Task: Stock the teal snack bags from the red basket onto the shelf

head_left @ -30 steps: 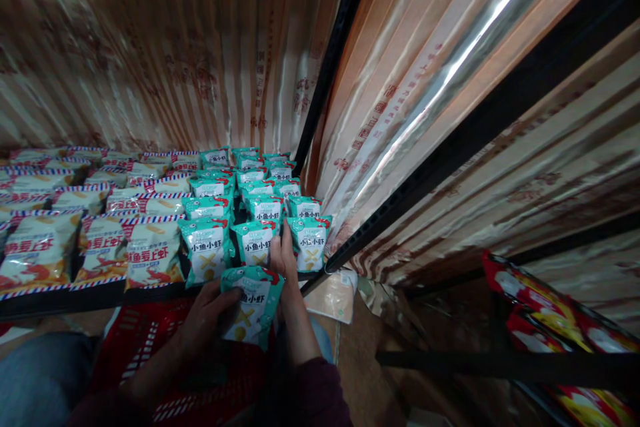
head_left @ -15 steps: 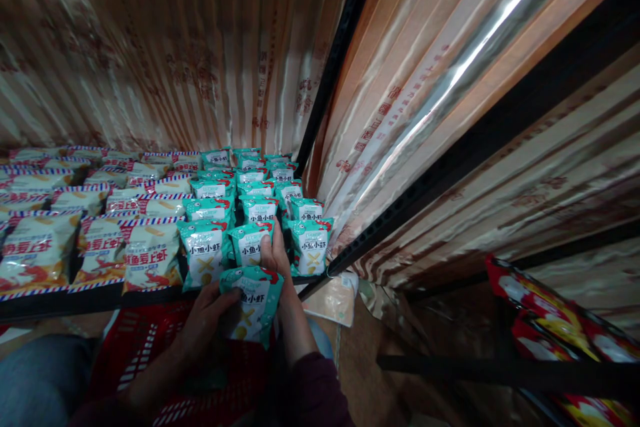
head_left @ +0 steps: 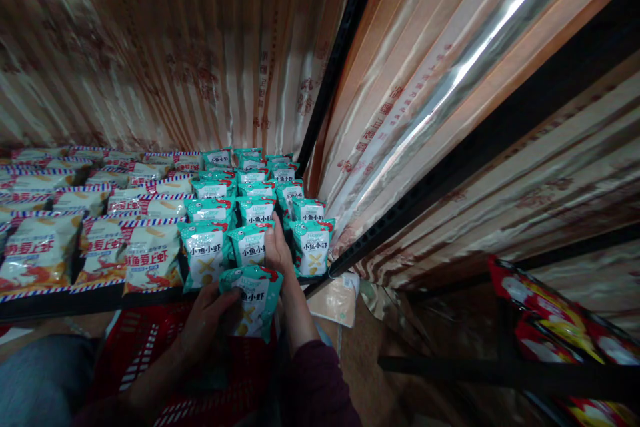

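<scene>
The front edge of the black metal shelf (head_left: pixel 100 298) runs just beyond the left fingers, and to the right of the right fingers a slanting black metal bar (head_left: pixel 400 207) limits the side. Under the left fingers there is more open room, above the slotted red plastic basket (head_left: pixel 160 323). The left hand (head_left: pixel 205 317) is clamped on a teal-and-white foil snack bag (head_left: pixel 257 307), tilted, with its thumb over the front. The right hand (head_left: pixel 281 259) stretches forward, its fingers against the right side of a standing teal-and-white bag (head_left: pixel 249 245); whether they grip it, I cannot tell. Another such bag (head_left: pixel 314 250) stands just right of these fingers.
</scene>
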`<state>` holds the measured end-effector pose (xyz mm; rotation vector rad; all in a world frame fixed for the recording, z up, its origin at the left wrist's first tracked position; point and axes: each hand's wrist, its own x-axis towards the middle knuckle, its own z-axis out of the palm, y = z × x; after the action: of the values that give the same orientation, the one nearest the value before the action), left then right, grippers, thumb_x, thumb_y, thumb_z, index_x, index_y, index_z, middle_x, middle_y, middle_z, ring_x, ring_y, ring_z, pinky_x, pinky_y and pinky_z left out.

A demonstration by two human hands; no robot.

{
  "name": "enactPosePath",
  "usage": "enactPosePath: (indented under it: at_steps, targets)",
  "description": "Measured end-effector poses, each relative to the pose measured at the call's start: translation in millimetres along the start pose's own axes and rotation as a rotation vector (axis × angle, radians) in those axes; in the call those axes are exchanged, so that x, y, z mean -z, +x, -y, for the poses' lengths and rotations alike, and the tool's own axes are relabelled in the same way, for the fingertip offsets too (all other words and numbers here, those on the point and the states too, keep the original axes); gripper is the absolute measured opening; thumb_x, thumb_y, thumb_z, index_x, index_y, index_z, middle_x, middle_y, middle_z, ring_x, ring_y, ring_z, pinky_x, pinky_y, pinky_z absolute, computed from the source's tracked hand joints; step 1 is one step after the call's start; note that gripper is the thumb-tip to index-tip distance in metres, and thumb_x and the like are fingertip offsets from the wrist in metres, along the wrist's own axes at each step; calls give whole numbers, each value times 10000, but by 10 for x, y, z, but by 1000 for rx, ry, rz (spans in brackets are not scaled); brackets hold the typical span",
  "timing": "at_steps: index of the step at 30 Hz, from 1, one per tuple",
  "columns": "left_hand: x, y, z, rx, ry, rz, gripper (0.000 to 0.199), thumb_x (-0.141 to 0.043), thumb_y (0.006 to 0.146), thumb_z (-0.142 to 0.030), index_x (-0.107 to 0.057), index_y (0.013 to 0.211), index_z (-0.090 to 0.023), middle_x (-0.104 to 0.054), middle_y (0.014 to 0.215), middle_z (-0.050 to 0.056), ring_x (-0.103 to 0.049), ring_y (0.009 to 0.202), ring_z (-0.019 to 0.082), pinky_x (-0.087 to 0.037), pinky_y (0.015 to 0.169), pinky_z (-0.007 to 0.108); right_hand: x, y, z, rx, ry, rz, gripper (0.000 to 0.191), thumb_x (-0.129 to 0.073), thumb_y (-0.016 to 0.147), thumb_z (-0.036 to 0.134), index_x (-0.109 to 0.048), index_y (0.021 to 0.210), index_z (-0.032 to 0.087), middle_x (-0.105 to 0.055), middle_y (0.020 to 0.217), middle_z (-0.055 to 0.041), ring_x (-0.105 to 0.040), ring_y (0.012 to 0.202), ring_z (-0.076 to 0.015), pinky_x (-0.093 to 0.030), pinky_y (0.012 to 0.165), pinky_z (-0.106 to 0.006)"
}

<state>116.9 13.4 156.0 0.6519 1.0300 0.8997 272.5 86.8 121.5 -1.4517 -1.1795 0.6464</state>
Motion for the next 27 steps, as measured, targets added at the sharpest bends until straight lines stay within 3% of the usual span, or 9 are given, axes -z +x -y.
enactPosePath:
  at_steps: [2,6,11,16,20,27]
  targets:
    - [7,-1,5,-22,24,-6,298,-754,574,-394,-648,732,-164,-652,676,-4,-592,604,150,-502,589,280,-14,11,-13,-13,-7,16,577,-372,886,519,-444,1374,220,-482,1397,-26,-436,1302,-230,-337,1091,-402]
    - [25,-6,-5,-36,82,-40,300,-762,543,-390,-644,696,-160,-636,644,-10,-579,588,144,-483,555,259,-12,-63,40,18,-25,-68,641,-339,888,542,-430,1382,144,-412,1447,-76,-376,1343,-241,-282,1127,-412]
    - [25,-29,-45,-21,103,-19,318,-770,518,-386,-642,689,-151,-638,632,-2,-580,565,148,-485,547,269,64,-251,211,-11,22,-96,650,-291,900,586,-422,1390,180,-404,1454,-42,-362,1352,-216,-271,1137,-385]
    - [-59,-121,-109,-17,87,-79,333,-778,466,-360,-610,666,-153,-600,551,-24,-562,494,138,-476,507,270,168,-368,325,-77,172,-59,624,-318,894,618,-472,1357,229,-500,1383,-11,-437,1302,-212,-313,1116,-385]
    - [-129,-186,-134,0,59,-84,345,-780,441,-364,-577,634,-161,-509,439,-69,-459,373,92,-421,425,241,249,-408,319,-75,284,9,643,-320,898,620,-444,1373,205,-448,1425,-27,-391,1334,-211,-312,1114,-391]
    - [-89,-128,-80,-2,85,-76,357,-782,459,-377,-606,672,-152,-595,531,-23,-563,466,147,-460,465,274,391,-643,385,-71,278,-13,581,-284,926,576,-469,1355,231,-465,1416,-30,-463,1277,-208,-358,1081,-390]
